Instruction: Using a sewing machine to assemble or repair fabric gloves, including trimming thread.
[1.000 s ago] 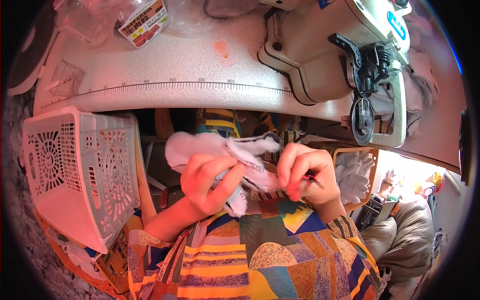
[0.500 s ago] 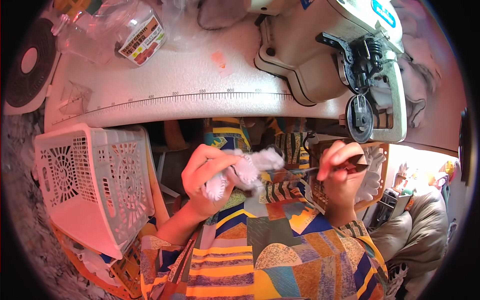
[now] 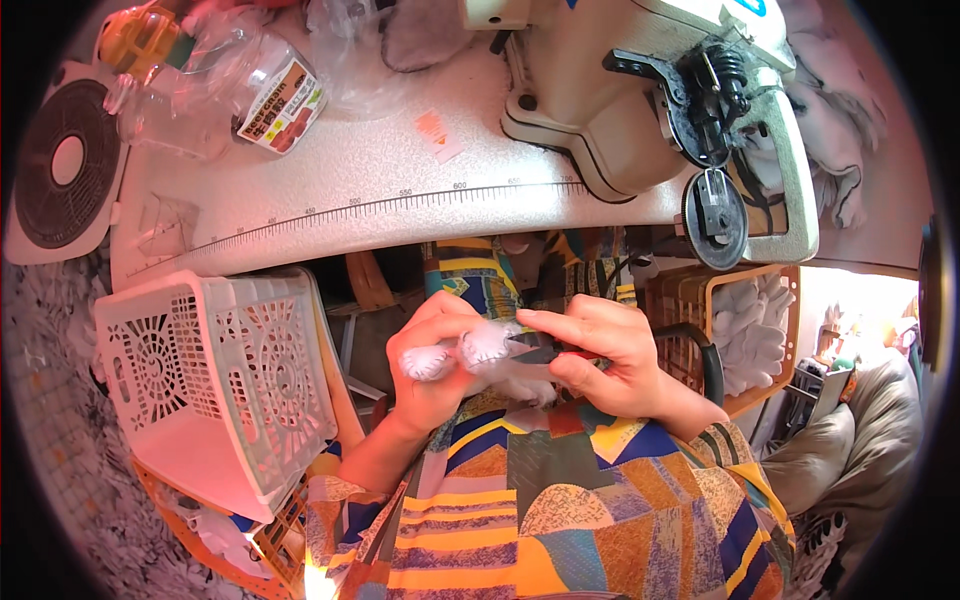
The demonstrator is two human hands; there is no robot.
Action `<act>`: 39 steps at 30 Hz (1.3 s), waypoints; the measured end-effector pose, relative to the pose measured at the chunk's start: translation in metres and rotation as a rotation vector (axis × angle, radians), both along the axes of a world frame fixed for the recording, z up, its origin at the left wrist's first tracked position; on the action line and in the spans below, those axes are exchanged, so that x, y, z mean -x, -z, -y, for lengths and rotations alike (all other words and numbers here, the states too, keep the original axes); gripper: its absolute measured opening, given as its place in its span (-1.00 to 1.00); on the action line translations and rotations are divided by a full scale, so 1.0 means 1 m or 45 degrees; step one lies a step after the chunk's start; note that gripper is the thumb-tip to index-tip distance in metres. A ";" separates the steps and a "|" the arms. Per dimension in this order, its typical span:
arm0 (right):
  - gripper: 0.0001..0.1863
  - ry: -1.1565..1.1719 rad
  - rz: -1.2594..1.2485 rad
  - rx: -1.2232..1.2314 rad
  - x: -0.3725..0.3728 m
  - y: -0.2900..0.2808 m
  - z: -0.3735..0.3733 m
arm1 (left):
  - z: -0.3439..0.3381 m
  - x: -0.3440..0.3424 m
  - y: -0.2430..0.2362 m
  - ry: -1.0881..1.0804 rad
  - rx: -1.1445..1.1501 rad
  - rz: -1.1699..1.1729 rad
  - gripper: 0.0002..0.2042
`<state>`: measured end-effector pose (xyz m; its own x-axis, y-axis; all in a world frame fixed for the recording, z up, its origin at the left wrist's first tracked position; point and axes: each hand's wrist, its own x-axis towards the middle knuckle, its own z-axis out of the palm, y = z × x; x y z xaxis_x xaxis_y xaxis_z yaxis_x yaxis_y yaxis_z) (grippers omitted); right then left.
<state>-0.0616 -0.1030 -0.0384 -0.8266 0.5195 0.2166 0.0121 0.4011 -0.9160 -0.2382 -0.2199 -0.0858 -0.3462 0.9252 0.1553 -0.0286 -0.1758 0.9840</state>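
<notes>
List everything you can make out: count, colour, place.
Table: 1, whitish, across top
Sewing machine: 1, cream and black, table's right
Fabric pieces: several, grey-white, right of machine
Labelled jar: 1, clear, table's upper left
Paper slip: 1, orange and white, on table
Disc: 1, black, pale-centred, far left
Crates: 2, white over orange, left
Basket: 1, brown, right
Soft pieces: many, white, in basket
Plush piece: 1, pinkish white, in left hand
Slim tool: 1, greyish, in right hand
Garment: 1, multicoloured, worn
Hands: 2, bare, centre
</notes>
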 end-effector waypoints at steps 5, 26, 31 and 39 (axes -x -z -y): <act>-0.62 -0.040 -0.052 0.008 0.004 0.000 -0.001 | -0.001 -0.002 0.003 0.070 -0.026 0.019 -0.77; -0.60 0.117 0.010 -0.395 0.000 -0.019 -0.006 | 0.001 -0.004 -0.007 0.042 0.107 -0.102 -0.81; -0.57 0.085 0.102 -0.566 -0.001 -0.019 -0.002 | -0.001 -0.005 -0.006 0.031 0.100 -0.108 -0.80; -0.59 0.142 0.064 -0.705 -0.002 -0.019 -0.005 | 0.001 -0.007 -0.007 0.017 0.168 -0.150 -0.80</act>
